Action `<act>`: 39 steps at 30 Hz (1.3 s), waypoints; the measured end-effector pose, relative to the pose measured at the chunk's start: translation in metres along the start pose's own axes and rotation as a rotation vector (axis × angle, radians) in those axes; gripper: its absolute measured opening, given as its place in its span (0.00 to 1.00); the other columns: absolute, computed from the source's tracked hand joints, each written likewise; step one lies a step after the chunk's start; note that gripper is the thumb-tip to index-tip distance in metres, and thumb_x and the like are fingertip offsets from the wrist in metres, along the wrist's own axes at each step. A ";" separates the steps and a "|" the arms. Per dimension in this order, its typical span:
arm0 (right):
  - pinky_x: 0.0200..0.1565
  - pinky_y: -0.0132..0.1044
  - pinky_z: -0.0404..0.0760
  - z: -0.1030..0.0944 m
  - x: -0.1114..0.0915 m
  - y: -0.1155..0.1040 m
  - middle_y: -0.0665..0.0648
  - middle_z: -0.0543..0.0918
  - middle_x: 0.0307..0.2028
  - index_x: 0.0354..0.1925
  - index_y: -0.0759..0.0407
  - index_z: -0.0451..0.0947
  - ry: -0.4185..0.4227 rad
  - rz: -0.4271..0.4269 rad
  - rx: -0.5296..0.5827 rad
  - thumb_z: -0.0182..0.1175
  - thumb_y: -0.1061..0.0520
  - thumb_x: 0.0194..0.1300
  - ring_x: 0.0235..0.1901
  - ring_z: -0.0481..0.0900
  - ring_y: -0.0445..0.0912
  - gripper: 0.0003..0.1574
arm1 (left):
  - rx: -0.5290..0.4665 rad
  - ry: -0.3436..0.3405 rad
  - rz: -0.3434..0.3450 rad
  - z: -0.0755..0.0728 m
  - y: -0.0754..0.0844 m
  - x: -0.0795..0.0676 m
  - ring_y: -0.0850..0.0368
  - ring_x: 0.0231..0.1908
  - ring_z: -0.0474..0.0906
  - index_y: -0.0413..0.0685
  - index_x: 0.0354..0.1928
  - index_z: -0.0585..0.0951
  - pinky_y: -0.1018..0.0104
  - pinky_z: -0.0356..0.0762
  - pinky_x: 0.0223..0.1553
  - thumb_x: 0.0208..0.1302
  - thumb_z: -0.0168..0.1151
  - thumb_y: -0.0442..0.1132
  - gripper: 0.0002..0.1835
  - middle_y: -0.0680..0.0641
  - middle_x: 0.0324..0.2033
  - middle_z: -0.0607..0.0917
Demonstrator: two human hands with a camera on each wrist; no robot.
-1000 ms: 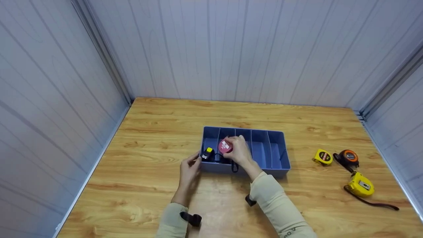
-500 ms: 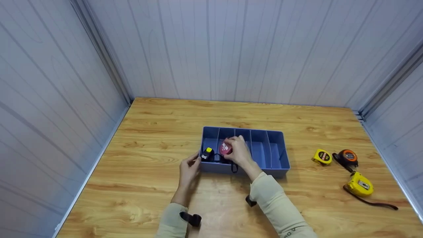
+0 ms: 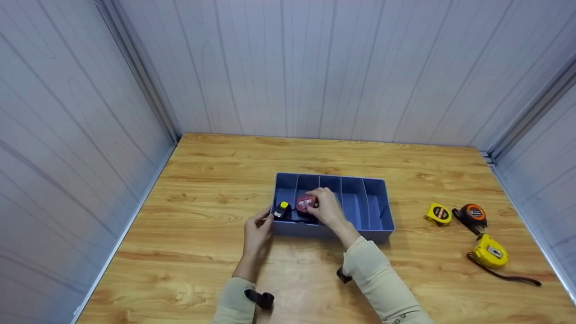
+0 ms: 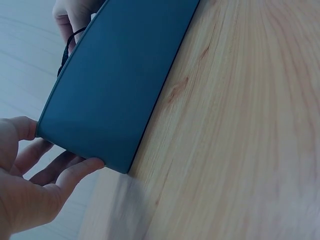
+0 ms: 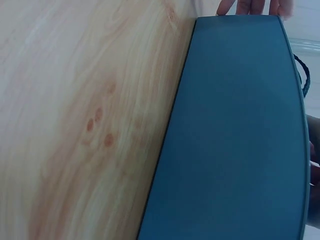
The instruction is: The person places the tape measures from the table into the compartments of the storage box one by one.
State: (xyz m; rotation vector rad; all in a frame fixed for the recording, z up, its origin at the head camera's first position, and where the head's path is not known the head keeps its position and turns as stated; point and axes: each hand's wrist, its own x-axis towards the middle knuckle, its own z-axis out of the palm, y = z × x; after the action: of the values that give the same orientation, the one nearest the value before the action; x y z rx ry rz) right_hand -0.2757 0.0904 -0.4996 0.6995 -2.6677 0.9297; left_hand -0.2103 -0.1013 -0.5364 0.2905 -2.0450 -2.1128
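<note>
In the head view, my right hand [image 3: 330, 208] pinches a red tape measure [image 3: 306, 203] between thumb and fingers. It sits low in the second compartment from the left of a blue divided box [image 3: 333, 231]. My left hand [image 3: 257, 231] rests its fingertips against the box's left end; in the left wrist view, fingers [image 4: 80, 172] touch the outside of the end wall. A black tape measure with a yellow button [image 3: 282, 210] lies in the leftmost compartment. A dark cord loop [image 5: 302, 75] shows over the rim in the right wrist view.
On the wooden table [image 3: 202, 180], right of the box, lie a small yellow tape measure [image 3: 438, 213], a black-and-orange one [image 3: 473, 215] and a larger yellow one [image 3: 490, 251] with a dark strap. Pale panel walls [image 3: 306, 67] stand at the back and sides.
The red tape measure has tilted flatter and gone lower into its compartment with my right hand. The strap that hung over the box's front no longer shows there. My left hand stays put.
</note>
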 end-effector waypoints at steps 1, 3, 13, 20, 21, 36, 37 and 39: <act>0.41 0.45 0.71 -0.001 0.000 0.000 0.60 0.80 0.36 0.39 0.67 0.80 0.002 -0.005 0.009 0.67 0.64 0.42 0.37 0.73 0.53 0.21 | -0.004 0.003 -0.004 0.000 0.000 0.000 0.57 0.29 0.72 0.37 0.49 0.77 0.70 0.71 0.26 0.58 0.55 0.31 0.16 0.42 0.34 0.80; 0.42 0.45 0.72 -0.002 -0.001 0.000 0.61 0.80 0.35 0.39 0.67 0.80 0.004 -0.017 0.022 0.66 0.65 0.43 0.38 0.74 0.54 0.20 | -0.002 0.007 -0.004 0.000 0.000 0.000 0.59 0.29 0.72 0.37 0.49 0.77 0.71 0.71 0.25 0.58 0.55 0.31 0.16 0.42 0.35 0.80; 0.39 0.46 0.74 -0.011 -0.007 -0.002 0.64 0.80 0.35 0.40 0.69 0.79 -0.014 -0.028 0.098 0.63 0.66 0.48 0.36 0.76 0.55 0.17 | 0.055 -0.010 0.024 -0.001 0.002 -0.001 0.52 0.29 0.72 0.39 0.49 0.77 0.70 0.68 0.21 0.59 0.55 0.31 0.15 0.42 0.39 0.81; 0.35 0.44 0.75 -0.019 -0.012 -0.002 0.63 0.80 0.32 0.38 0.68 0.80 0.014 -0.013 0.112 0.62 0.67 0.49 0.32 0.77 0.53 0.14 | 0.079 -0.012 0.070 -0.001 0.000 0.001 0.57 0.31 0.73 0.37 0.49 0.77 0.71 0.70 0.27 0.59 0.54 0.30 0.15 0.40 0.43 0.80; 0.35 0.44 0.75 -0.020 -0.013 -0.002 0.63 0.80 0.32 0.38 0.68 0.80 0.020 -0.011 0.106 0.62 0.66 0.49 0.32 0.77 0.52 0.14 | 0.081 -0.013 0.071 -0.001 0.000 0.001 0.57 0.31 0.73 0.37 0.49 0.77 0.72 0.70 0.27 0.58 0.54 0.30 0.15 0.39 0.43 0.80; 0.34 0.40 0.77 -0.037 -0.036 0.009 0.59 0.81 0.34 0.40 0.65 0.80 0.103 -0.013 0.024 0.63 0.63 0.50 0.31 0.78 0.50 0.15 | 0.079 -0.014 0.068 -0.001 -0.001 0.001 0.58 0.31 0.73 0.37 0.49 0.77 0.73 0.70 0.25 0.59 0.55 0.31 0.15 0.40 0.42 0.80; 0.34 0.40 0.77 -0.038 -0.037 0.010 0.58 0.81 0.34 0.40 0.65 0.80 0.109 -0.013 0.020 0.63 0.63 0.50 0.31 0.78 0.49 0.15 | 0.081 -0.020 0.079 -0.002 -0.001 0.001 0.58 0.30 0.73 0.37 0.49 0.77 0.73 0.69 0.24 0.59 0.54 0.31 0.15 0.40 0.41 0.80; 0.34 0.41 0.76 -0.041 -0.040 0.012 0.59 0.81 0.33 0.40 0.65 0.80 0.121 -0.014 0.022 0.63 0.63 0.50 0.31 0.78 0.50 0.15 | 0.072 -0.029 0.071 -0.002 0.007 -0.003 0.55 0.29 0.72 0.35 0.49 0.77 0.74 0.67 0.20 0.59 0.54 0.30 0.15 0.38 0.40 0.80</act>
State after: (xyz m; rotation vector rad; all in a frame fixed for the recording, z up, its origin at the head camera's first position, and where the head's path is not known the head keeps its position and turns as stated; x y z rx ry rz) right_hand -0.2447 0.1387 -0.4889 0.6441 -2.5481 0.9672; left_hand -0.2068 -0.1022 -0.5294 0.1955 -2.1189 -2.0169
